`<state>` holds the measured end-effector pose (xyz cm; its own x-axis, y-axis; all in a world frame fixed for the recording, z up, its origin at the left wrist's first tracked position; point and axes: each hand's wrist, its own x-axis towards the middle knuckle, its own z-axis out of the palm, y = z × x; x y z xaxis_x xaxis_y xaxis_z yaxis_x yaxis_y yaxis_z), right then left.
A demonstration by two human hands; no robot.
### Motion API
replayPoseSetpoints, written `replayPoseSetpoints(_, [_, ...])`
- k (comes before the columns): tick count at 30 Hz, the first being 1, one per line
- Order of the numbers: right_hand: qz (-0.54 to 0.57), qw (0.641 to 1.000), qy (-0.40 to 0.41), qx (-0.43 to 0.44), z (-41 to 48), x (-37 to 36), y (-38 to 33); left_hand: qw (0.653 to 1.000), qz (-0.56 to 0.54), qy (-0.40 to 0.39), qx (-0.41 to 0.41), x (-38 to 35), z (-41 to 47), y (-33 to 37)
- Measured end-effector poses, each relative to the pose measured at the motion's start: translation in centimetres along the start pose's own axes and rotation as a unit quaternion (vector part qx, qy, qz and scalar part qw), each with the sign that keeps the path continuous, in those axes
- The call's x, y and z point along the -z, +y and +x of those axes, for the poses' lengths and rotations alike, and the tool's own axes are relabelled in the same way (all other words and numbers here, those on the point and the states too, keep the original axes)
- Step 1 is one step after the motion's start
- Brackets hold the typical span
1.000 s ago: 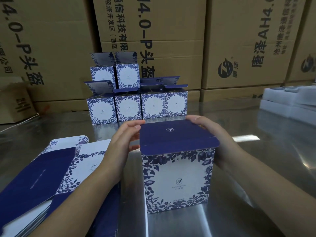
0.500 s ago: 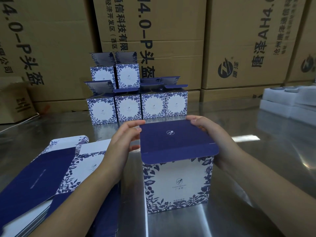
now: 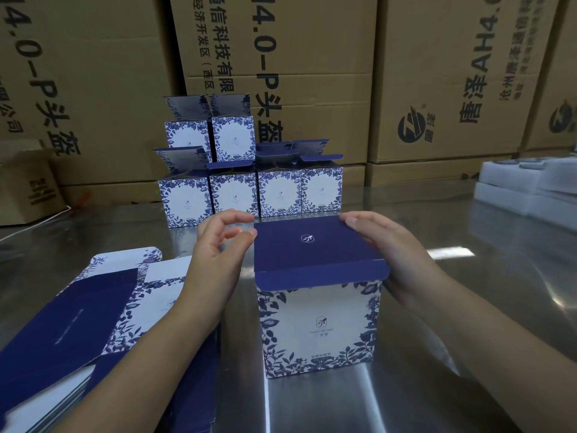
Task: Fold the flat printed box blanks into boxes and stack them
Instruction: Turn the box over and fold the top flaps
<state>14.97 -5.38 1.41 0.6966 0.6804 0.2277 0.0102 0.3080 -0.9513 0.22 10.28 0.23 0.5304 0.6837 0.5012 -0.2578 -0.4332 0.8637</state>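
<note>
Flanking the box point(image 3: 318, 326) on the near tabletop point(image 3: 452, 385): left hand point(image 3: 218, 257) loosely curled, holding nothing, just beside the lid's point(image 3: 312, 248) left edge; right hand point(image 3: 387, 248) presses flat fingers on its right edge. Box upright between the hands. Stacked boxes point(image 3: 249, 195) lie straight beyond, slightly left, so the left hand is likely nearer.

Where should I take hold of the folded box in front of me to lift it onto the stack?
Take the box by its two side walls, coming in from left and right, below the navy lid. The lid's tuck flap lies outside over the front face, so the top probably offers no firm hold; the upright walls are flat.
</note>
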Motion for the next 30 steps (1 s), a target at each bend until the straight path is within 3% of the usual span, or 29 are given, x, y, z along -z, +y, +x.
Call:
replayPoseSetpoints(14, [-0.081, 0.992, 0.034, 0.088, -0.3, -0.04, -0.32, 0.999, 0.04, 0.023, -0.017, -0.12, 0.21, 0.17])
replayPoseSetpoints(24, [-0.097, 0.991, 0.054, 0.08, -0.25, 0.06, -0.43, 0.999, -0.021, 0.037, 0.017, -0.04, 0.24, -0.04])
replayPoseSetpoints(30, [-0.068, 0.995, 0.026, 0.073, -0.33, -0.08, -0.16, 0.999, -0.025, 0.025, 0.026, 0.0, 0.02, 0.03])
